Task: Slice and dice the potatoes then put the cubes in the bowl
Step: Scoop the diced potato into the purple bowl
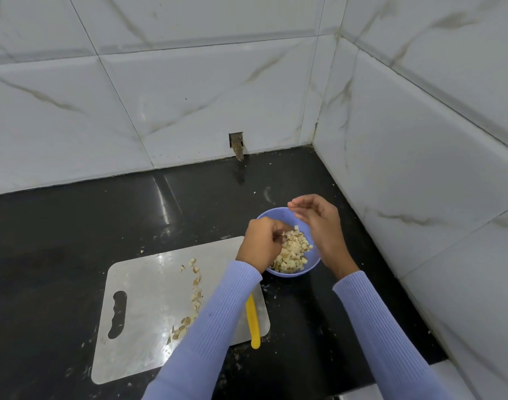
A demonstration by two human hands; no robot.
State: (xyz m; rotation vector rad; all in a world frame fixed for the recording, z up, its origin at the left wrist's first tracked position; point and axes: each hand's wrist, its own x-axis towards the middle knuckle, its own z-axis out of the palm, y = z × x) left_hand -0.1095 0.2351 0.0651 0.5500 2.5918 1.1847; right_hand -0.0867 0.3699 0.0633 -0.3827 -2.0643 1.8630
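A lilac bowl point(312, 265) on the black counter holds a heap of potato cubes point(293, 252). My left hand point(261, 245) hovers over the bowl's left rim, fingers curled, with a few potato pieces at the fingertips. My right hand point(323, 226) is above the bowl's right side, fingers relaxed and slightly bent, holding nothing. More potato cubes point(193, 298) lie in a curved line on the grey cutting board point(140, 313). A yellow-handled knife point(253, 321) lies on the board's right edge, its blade hidden under my left sleeve.
The black counter point(74, 226) runs into a corner of white marble tiles at the back and right. A small brown pipe stub point(237, 147) sticks out of the back wall. Crumbs dot the counter near the bowl.
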